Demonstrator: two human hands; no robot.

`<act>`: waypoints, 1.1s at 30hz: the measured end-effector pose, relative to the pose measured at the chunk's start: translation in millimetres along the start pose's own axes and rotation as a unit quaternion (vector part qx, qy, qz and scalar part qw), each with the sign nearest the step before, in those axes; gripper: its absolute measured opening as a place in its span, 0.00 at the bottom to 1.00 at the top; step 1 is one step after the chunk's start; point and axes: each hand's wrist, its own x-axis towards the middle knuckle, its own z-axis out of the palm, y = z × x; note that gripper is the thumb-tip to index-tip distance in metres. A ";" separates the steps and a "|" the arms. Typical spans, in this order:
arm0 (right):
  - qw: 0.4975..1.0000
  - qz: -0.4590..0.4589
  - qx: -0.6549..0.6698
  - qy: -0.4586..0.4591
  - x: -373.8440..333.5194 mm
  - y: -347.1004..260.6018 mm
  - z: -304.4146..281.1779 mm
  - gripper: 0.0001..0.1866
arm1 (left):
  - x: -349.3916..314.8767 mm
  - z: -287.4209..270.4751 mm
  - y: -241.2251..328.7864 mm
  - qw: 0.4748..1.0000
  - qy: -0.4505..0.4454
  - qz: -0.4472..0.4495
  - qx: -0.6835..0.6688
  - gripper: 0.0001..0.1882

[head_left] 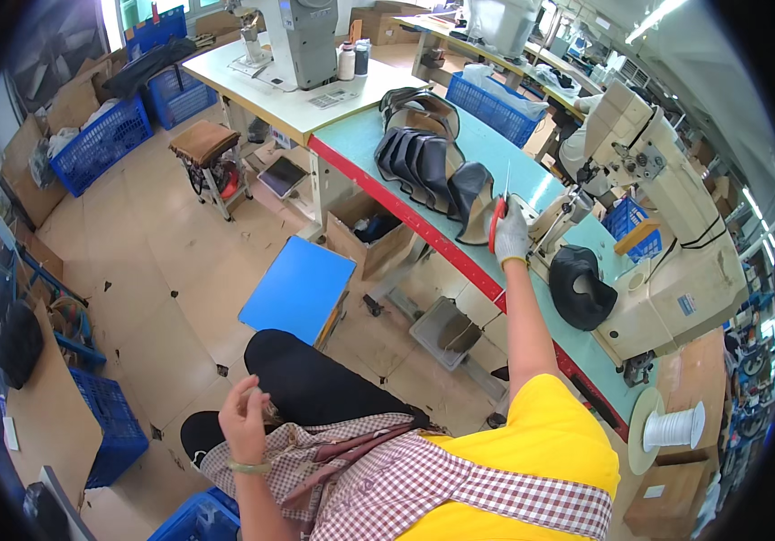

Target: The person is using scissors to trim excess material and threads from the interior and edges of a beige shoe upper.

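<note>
My right hand, in a pale knit glove, reaches out over the green tabletop. It is closed round the red handles of a pair of scissors, whose blades point away from me. Just left of them, a row of curved black leather-like pieces with tan insides leans together along the table. Another rounded black piece lies right of my forearm, by the sewing machine. My bare left hand hovers over my lap near my knee, fingers loosely bent and apart, with nothing visible in it.
The green table has a red front edge. A blue-topped stool stands before my knees, with a pedal under the table. A white thread spool is at the right. Blue crates and a brown-seated stool stand leftward.
</note>
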 end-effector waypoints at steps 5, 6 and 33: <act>0.999 0.015 -0.022 0.028 17.7 -44.0 17.6 0.24 | -40.8 -58.7 -45.0 0.980 0.163 -0.040 0.109 0.11; 0.998 0.036 -0.021 0.045 26.8 -42.5 29.4 0.24 | -46.2 -76.8 -52.4 0.978 0.170 -0.044 0.109 0.11; 0.952 -0.144 -0.228 0.145 35.1 -80.0 -12.2 0.28 | -182.2 -205.1 -167.1 0.856 0.361 -0.142 0.343 0.11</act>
